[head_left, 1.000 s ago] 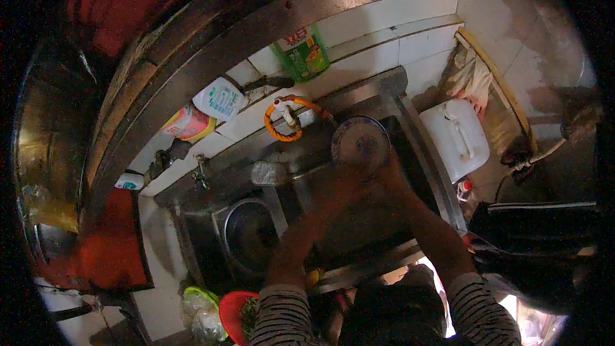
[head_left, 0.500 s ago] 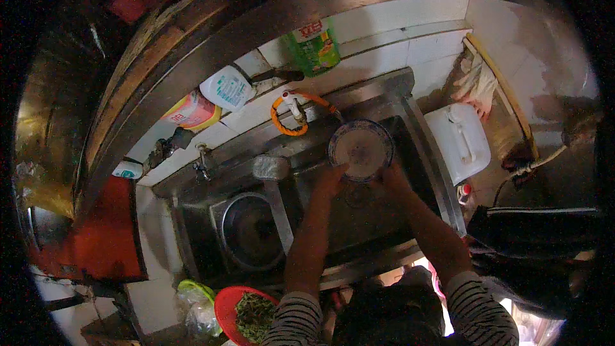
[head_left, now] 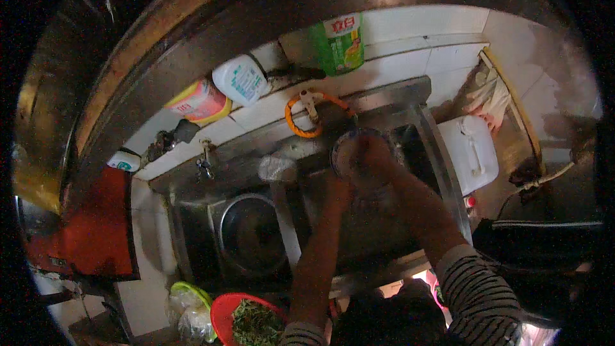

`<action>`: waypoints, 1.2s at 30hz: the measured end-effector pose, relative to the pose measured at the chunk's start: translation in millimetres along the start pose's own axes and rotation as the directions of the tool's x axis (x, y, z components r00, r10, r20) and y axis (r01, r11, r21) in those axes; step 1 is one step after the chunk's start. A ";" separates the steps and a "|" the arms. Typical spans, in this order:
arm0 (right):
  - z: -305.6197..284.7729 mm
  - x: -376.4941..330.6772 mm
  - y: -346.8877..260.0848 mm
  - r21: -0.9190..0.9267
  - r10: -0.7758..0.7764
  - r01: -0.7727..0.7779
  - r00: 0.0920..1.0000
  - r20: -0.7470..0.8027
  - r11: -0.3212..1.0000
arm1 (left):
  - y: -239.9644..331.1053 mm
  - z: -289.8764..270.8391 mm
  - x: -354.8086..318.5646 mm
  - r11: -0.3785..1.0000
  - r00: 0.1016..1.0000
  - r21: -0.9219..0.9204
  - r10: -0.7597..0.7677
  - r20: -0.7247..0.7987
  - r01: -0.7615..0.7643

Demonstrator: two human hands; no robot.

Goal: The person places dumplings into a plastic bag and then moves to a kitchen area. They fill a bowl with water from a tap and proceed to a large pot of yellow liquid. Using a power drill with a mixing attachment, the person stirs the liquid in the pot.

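A round plate with a dark blue patterned rim is tilted over the right basin of the steel sink. My left hand grips its near left edge. My right hand lies over the inside of the plate and covers much of it; its fingers are dim and blurred. Just behind the plate is an orange hose running from a white tap. A pale lump, perhaps a wrapped sponge, rests on the divider between the basins.
A round metal basin sits in the left sink half. Bottles and a green pouch line the back ledge. A white jerrycan stands at the right. Low on the left is a red bowl of green leaves.
My right hand has moved from the plate's right edge onto its inner face. My left hand still grips the plate. The whole view has shifted slightly.
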State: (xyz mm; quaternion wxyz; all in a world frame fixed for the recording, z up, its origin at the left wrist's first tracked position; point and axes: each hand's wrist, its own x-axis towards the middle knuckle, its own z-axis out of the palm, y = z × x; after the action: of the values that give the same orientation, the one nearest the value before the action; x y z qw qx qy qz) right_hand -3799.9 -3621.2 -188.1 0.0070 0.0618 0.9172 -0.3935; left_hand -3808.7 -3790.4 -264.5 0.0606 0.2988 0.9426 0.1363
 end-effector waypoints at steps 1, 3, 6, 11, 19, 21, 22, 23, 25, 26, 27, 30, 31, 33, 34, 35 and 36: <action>10.9 -3.9 1.1 0.026 -0.024 0.023 1.000 0.016 0.999 | -7.5 2.2 -4.9 1.000 1.000 0.015 -0.017 0.009 0.017; 22.1 -19.9 15.0 0.018 -0.075 0.074 0.995 0.059 0.997 | 0.5 6.3 -2.2 1.000 1.000 0.004 -0.009 0.015 0.009; 21.6 -25.1 13.6 0.035 -0.100 0.098 0.992 0.074 0.995 | 7.0 9.9 3.7 1.000 1.000 0.010 -0.009 0.002 0.009; -13.8 -22.4 5.4 0.093 -0.037 0.029 0.995 0.088 0.995 | -2.4 14.4 5.8 0.999 1.000 0.049 0.000 0.030 -0.002; 23.4 -93.9 -5.3 0.042 -0.213 0.209 0.948 0.235 0.977 | -24.4 10.2 2.2 0.987 0.985 0.157 0.018 0.169 -0.045; 23.4 -87.0 -7.4 -0.050 -0.226 0.246 0.942 0.248 0.968 | -24.5 5.3 3.8 0.982 0.987 0.185 0.017 0.159 -0.046; 19.6 -90.6 8.5 0.284 0.036 -0.134 0.944 0.327 0.949 | -2.0 -1.5 7.5 0.989 0.990 0.147 -0.007 0.140 -0.014; 26.1 -81.3 5.7 0.313 0.091 -0.230 0.911 0.402 0.921 | -18.1 -8.4 12.6 0.994 0.996 0.105 0.007 0.088 -0.017; 49.6 -73.0 29.7 0.058 0.171 -0.218 0.881 0.441 0.974 | -12.7 -29.4 20.7 0.993 0.990 -0.041 -0.111 -0.091 0.107; 58.8 -85.5 61.8 -0.219 0.229 -0.152 0.890 0.393 0.964 | 33.4 -54.1 21.9 0.965 0.959 -0.164 -0.231 -0.166 0.205; 59.9 -89.7 62.8 0.073 0.199 -0.241 0.909 0.367 0.968 | 49.0 -85.4 26.5 0.959 0.939 -0.215 -0.236 -0.248 0.184; 40.4 -98.3 9.5 0.823 0.139 -0.263 0.965 0.223 0.503 | 43.6 -164.5 62.2 0.995 0.780 -0.009 0.072 -0.622 -0.099; 33.4 -100.3 -17.4 0.952 0.144 -0.196 0.976 0.166 0.234 | 31.2 -179.8 76.5 0.960 0.608 0.229 0.281 -0.742 -0.164; 18.8 -111.5 -48.4 0.985 0.187 -0.155 0.968 0.165 -0.070 | 9.9 -201.6 92.4 0.935 0.792 0.145 0.353 -0.499 -0.325; 7.7 -120.8 -49.7 0.979 0.240 -0.188 0.949 0.203 -0.083 | 20.7 -199.6 101.0 0.922 0.849 0.091 0.383 -0.363 -0.377; 0.2 -126.9 -54.5 0.969 0.257 -0.225 0.935 0.245 -0.104 | 21.9 -211.0 104.8 0.918 0.890 0.051 0.394 -0.231 -0.394; 6.5 -132.9 -25.6 0.975 0.351 -0.223 0.911 0.218 -0.026 | 38.7 -215.1 106.3 0.925 0.919 0.037 0.380 -0.105 -0.378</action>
State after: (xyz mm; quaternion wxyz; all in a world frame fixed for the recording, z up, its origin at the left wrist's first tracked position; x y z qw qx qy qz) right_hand -3671.3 -3657.7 -166.0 0.0007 0.2549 0.3561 -0.8990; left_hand -3916.2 -3745.9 -51.1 -0.0214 0.4682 0.8698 0.1542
